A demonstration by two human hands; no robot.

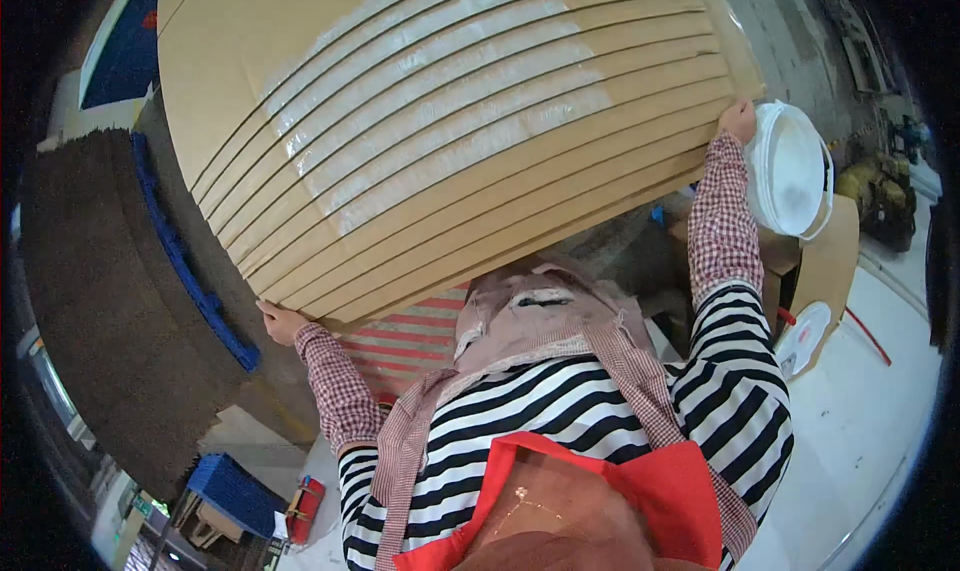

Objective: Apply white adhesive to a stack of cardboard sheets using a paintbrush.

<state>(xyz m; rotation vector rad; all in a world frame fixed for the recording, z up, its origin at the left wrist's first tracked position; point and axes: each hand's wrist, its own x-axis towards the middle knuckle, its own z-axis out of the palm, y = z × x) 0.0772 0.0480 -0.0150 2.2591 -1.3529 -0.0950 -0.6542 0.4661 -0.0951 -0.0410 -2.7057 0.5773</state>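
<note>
I hold up a large stack of brown cardboard sheets (pixel 450 121) in front of my chest; its top sheet carries a broad whitish patch. My left hand (pixel 280 321) grips the stack's lower left corner. At the right edge of the stack, near its lower right corner, my right hand (pixel 738 121) is shut on it with the arm raised. Both forearms wear red-and-white checked sleeve covers over a black-and-white striped shirt, and a pinkish apron (pixel 530 316) hangs below the stack.
A white bucket (pixel 790 166) stands on a brown box (pixel 835 251) just right of my right hand, a white lid (pixel 805 336) below it. A tall dark brown stack (pixel 100 301) on blue pallets (pixel 190 261) fills the left. A blue cart (pixel 235 491) sits lower left.
</note>
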